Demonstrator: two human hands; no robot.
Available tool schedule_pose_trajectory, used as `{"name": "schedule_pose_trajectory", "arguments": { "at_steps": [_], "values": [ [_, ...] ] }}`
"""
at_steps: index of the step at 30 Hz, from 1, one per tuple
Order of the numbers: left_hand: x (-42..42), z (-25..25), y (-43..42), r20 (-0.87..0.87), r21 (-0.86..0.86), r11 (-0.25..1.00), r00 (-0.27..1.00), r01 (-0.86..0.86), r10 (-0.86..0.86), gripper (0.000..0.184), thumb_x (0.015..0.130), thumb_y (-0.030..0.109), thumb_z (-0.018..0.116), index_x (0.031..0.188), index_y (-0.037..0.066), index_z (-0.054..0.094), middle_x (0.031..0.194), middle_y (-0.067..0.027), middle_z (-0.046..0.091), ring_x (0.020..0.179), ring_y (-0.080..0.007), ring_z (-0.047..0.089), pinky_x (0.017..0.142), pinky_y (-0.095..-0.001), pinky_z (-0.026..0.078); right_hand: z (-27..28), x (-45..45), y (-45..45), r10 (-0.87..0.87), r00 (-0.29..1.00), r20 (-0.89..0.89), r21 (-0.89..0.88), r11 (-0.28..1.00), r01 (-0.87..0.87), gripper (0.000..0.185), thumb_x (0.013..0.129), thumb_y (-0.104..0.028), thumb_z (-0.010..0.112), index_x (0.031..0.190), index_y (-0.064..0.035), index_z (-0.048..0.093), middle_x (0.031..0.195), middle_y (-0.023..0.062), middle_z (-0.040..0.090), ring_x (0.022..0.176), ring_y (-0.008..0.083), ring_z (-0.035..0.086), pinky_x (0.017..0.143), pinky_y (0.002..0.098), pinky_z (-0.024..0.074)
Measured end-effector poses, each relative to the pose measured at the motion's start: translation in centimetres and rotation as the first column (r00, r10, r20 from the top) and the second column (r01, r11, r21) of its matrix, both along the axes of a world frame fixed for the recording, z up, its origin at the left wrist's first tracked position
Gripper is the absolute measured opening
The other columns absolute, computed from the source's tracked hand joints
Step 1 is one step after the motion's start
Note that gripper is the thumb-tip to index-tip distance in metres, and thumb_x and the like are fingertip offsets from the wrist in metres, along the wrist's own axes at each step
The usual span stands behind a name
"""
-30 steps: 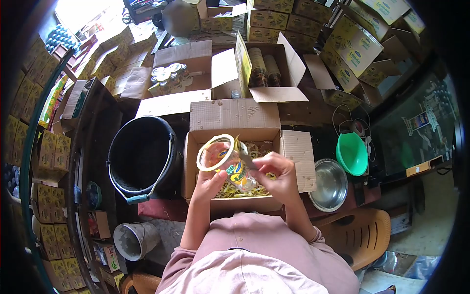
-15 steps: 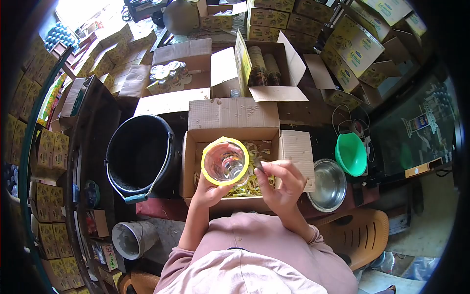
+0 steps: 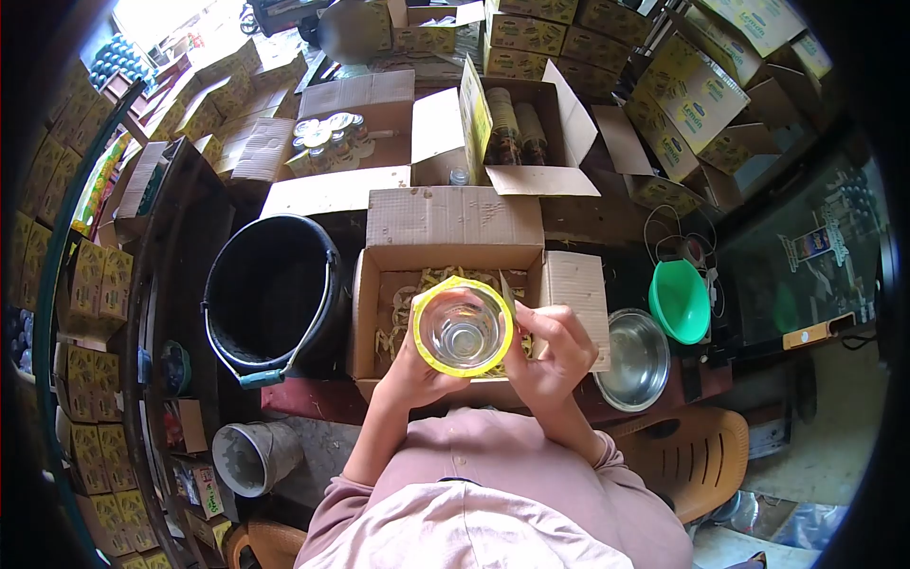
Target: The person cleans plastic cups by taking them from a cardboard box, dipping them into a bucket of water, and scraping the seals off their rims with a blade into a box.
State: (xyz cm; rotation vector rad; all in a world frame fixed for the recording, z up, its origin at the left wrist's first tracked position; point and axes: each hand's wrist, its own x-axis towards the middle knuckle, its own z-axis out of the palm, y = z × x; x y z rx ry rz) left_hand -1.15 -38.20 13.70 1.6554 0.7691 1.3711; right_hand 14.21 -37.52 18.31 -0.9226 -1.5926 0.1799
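Note:
My left hand is closed around a clear cup with a bright yellow, uneven rim, its mouth facing up at me. My right hand is closed in a pinch on a thin, flat, dark blade-like piece, which stands at the right edge of the cup's rim. Beneath both hands is an open cardboard box with thin yellow strips lying inside. The cup's lower part and several fingertips are hidden.
A black bucket stands left of the box, a grey bucket below it. On the right are a steel bowl and a green bowl. Behind, open cartons hold lidded jars and stacked cups.
The cup has moved right and slightly down, now held more level. My right hand's thin piece has come up against the rim's right side.

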Motion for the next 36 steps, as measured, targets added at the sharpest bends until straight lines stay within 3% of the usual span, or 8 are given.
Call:
{"name": "schedule_pose_trajectory", "arguments": {
  "at_steps": [3, 10, 22, 36],
  "values": [
    [0.0, -0.1, 0.1, 0.044, -0.021, 1.0, 0.999, 0.021, -0.02, 0.077, 0.059, 0.0, 0.067, 0.125, 0.003, 0.028, 0.118, -0.0116, 0.042, 0.109, -0.0223, 0.046, 0.093, -0.0345, 0.037, -0.4, 0.2, 0.4, 0.041, 0.99, -0.137, -0.061, 0.997, -0.05, 0.017, 0.066, 0.006, 0.067, 0.081, -0.0006, 0.062, 0.065, 0.0071, 0.057, 0.056, 0.0115, 0.056, 0.049, 0.0223, 0.0443],
    [0.2, 0.0, 0.4, 0.148, -0.057, 0.998, 0.989, 0.038, -0.03, 0.075, 0.061, 0.001, 0.066, 0.126, 0.002, 0.028, 0.119, -0.0119, 0.041, 0.108, -0.0215, 0.045, 0.093, -0.0337, 0.037, -0.2, 0.3, -0.7, 0.048, 0.996, -0.079, 0.059, 0.997, -0.043, 0.017, 0.064, 0.006, 0.068, 0.078, -0.0007, 0.061, 0.064, 0.0063, 0.057, 0.054, 0.0137, 0.056, 0.047, 0.0227, 0.0444],
    [-0.1, 0.4, 0.2, 0.009, 0.003, 0.999, 0.999, 0.036, -0.036, 0.074, 0.061, 0.003, 0.068, 0.125, 0.002, 0.03, 0.116, -0.012, 0.044, 0.108, -0.0226, 0.047, 0.093, -0.0344, 0.037, 0.0, 0.2, -0.2, 0.021, 1.0, -0.023, 0.085, 0.996, -0.019, 0.02, 0.063, 0.006, 0.068, 0.081, -0.0008, 0.063, 0.064, 0.0071, 0.057, 0.052, 0.0144, 0.055, 0.047, 0.0229, 0.0441],
    [-0.2, 0.3, 0.3, 0.015, -0.036, 0.996, 0.997, 0.076, -0.076, 0.073, 0.061, 0.006, 0.07, 0.123, 0.001, 0.033, 0.114, -0.0123, 0.046, 0.107, -0.0237, 0.048, 0.092, -0.0342, 0.039, -0.4, 0.9, 0.1, 0.097, 0.993, -0.064, -0.001, 0.995, -0.098, 0.02, 0.063, 0.006, 0.068, 0.081, -0.0019, 0.063, 0.065, 0.0076, 0.057, 0.053, 0.014, 0.056, 0.047, 0.0216, 0.043]
  ]
}}
